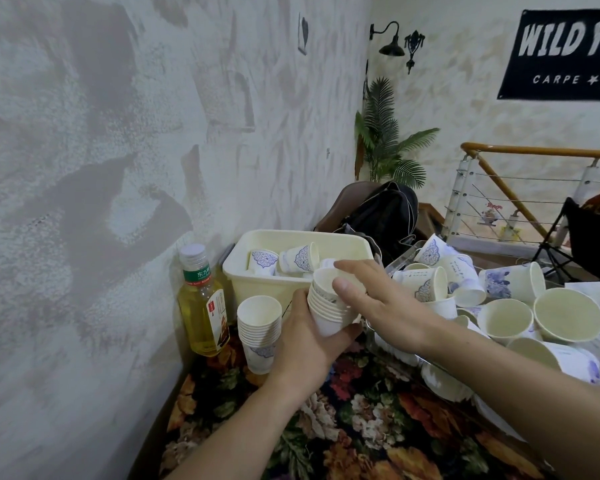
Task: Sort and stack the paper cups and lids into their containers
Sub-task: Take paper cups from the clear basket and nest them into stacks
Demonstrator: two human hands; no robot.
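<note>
My left hand (305, 344) grips a stack of several nested white paper cups (326, 306) from below, held above the floral tablecloth. My right hand (371, 296) rests on the top cup of that stack, thumb against its rim and fingers over its far side. A second stack of nested cups (258, 327) stands upright on the table to the left. Behind it sits a cream plastic bin (243, 271) with a few loose cups lying on their sides inside. On the right, a clear tray (400, 259) holds a heap of loose cups and bowls (506, 306).
A bottle of yellow tea (203, 303) stands against the textured wall at the left. A black backpack (381, 216) lies on a chair behind the bin. A stair railing (520, 188) and a folding chair (582, 237) stand at the far right.
</note>
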